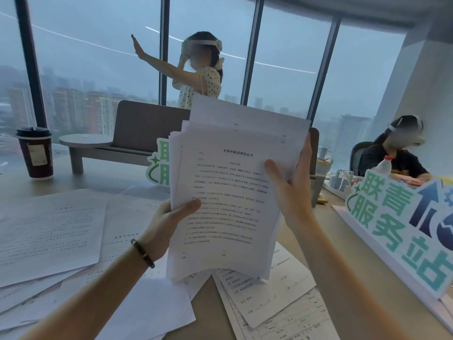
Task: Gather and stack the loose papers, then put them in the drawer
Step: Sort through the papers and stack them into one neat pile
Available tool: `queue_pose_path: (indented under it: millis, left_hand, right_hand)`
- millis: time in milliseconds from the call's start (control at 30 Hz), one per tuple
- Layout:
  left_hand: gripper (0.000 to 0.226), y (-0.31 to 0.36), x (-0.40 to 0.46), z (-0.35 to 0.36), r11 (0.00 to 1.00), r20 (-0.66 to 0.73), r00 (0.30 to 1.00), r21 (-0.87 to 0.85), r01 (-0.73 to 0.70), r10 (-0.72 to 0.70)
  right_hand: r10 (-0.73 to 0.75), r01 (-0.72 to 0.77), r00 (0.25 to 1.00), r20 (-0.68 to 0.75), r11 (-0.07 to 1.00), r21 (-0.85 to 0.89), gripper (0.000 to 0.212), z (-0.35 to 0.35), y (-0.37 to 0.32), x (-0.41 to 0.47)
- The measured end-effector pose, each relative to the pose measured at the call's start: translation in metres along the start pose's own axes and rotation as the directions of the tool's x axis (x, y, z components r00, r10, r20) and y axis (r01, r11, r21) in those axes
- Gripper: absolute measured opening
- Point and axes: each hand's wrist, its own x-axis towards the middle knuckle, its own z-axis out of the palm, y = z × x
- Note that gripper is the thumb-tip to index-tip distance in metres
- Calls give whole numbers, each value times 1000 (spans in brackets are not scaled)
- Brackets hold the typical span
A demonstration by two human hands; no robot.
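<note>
Holding a thick, uneven stack of white printed paper sheets [225, 192] upright above the beige counter [331, 266], w/ both hands on it. Left hand [169, 224], beaded bracelet on the wrist, grips the stack's left edge low down: thumb curled over the front sheet, fingers hidden behind. Right hand [289, 185] grips the right edge higher up, thumb across the front, fingers reaching up the side & behind. Sheets not squared; top corners fan out.

More loose white printed sheets [49, 231] lie scattered on the counter below & left of the left hand, overlapping; others [274, 298] lie under & right of the stack's bottom edge.

Containers: dark paper cup w/ black lid [35, 153] stands far left of the left hand, contents can't tell. Clear plastic bottle w/ red cap [383, 165] stands beyond the right hand, to its right; contents unclear.

Green-and-white lettered foam sign [402, 231] stands right of the right hand. Drawer can't be made out.
</note>
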Motion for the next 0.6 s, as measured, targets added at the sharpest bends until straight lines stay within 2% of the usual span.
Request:
queue_pose_path:
  millis: [133, 267, 467, 533, 600]
  left_hand:
    - [78, 0, -2, -1, 1000, 3, 1000, -3, 11, -11]
    - [79, 1, -2, -4, 1000, 7, 1000, -5, 12, -12]
    - [82, 1, -1, -5, 1000, -1, 1000, 20, -17, 17]
    - [81, 1, -1, -5, 1000, 0, 1000, 15, -20, 20]
    - [79, 0, 0, -5, 1000, 6, 1000, 12, -19, 19]
  right_hand:
    - [-100, 100, 995, 4, 991, -90, 84, 1, -29, 10]
    - [-170, 172, 985, 31, 950, -261, 90, 1, -37, 20]
    - [-225, 232, 972, 61, 914, -332, 86, -1, -32, 23]
    - [-230, 240, 971, 70, 899, -367, 72, -3, -27, 25]
    - [-241, 250, 968, 75, 869, -427, 44, -2, -21, 27]
